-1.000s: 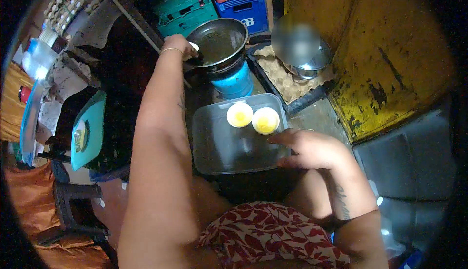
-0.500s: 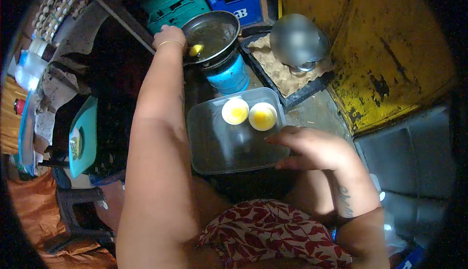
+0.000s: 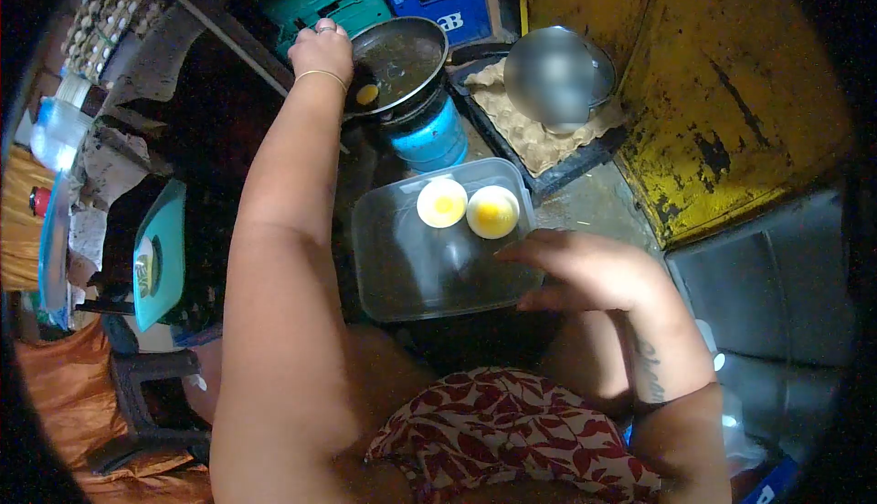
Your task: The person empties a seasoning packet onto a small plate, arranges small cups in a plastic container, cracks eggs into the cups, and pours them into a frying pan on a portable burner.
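Observation:
My left hand (image 3: 322, 47) is closed at the left side of a dark frying pan (image 3: 416, 57), above its rim. What its fingers hold, if anything, is hidden behind the hand. Below the hand, at the pan's near left edge, lies a small round yellow piece (image 3: 367, 95). The pan sits tilted on a blue burner (image 3: 434, 134) with shiny oil in it. My right hand (image 3: 580, 271) grips the right edge of a clear plastic container (image 3: 393, 308). Inside are two round white pieces with yellow centres, like cooked eggs: the left egg (image 3: 442, 203) and the right egg (image 3: 493, 213).
Right of the burner, a blurred metal pot (image 3: 553, 75) rests on a brown egg tray (image 3: 516, 130). Green (image 3: 333, 11) and blue crates (image 3: 443, 11) stand behind. A yellow panel (image 3: 731, 111) bounds the right. A teal tray (image 3: 163, 262) and stacked eggs (image 3: 110, 25) are at left.
My left hand has risen slightly at the pan's side. The yellow piece by the pan's edge looks flatter and rounder now. My right hand stays on the container.

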Tool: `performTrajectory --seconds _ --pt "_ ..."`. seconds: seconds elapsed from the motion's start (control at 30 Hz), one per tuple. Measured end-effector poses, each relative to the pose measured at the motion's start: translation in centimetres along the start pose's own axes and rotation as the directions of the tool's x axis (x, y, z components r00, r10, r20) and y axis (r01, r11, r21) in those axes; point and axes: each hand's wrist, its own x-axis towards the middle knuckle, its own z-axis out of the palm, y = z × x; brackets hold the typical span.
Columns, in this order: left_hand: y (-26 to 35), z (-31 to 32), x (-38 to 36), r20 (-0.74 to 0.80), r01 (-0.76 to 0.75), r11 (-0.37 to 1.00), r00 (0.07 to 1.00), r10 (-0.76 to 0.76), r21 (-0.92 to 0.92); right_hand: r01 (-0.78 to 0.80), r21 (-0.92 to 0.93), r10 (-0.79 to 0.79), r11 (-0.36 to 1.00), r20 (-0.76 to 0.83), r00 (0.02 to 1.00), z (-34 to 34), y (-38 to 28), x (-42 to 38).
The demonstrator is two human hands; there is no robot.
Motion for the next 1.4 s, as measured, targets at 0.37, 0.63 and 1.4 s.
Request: performTrajectory --seconds 0.37,0.63,1.4 --pt "-3.5 1.9 -1.0 0.288 0.410 0.750 0.910 -0.298 -0.519 -0.102 0.029 0.101 0.994 0.047 0.994 -0.6 0.3 0.0" --pt "-2.8 0.0 -16.2 0.562 0.537 -0.173 0.810 -0.167 -0.825 -0.212 -0.029 0.206 0.977 -0.133 0.969 -0.9 -0.2 -0.2" --pt "17.8 4.0 -30.6 0.289 0.044 0.376 0.723 0.628 -0.926 -0.352 0.173 0.384 0.920 -0.217 0.897 0.0 0.4 1.7"
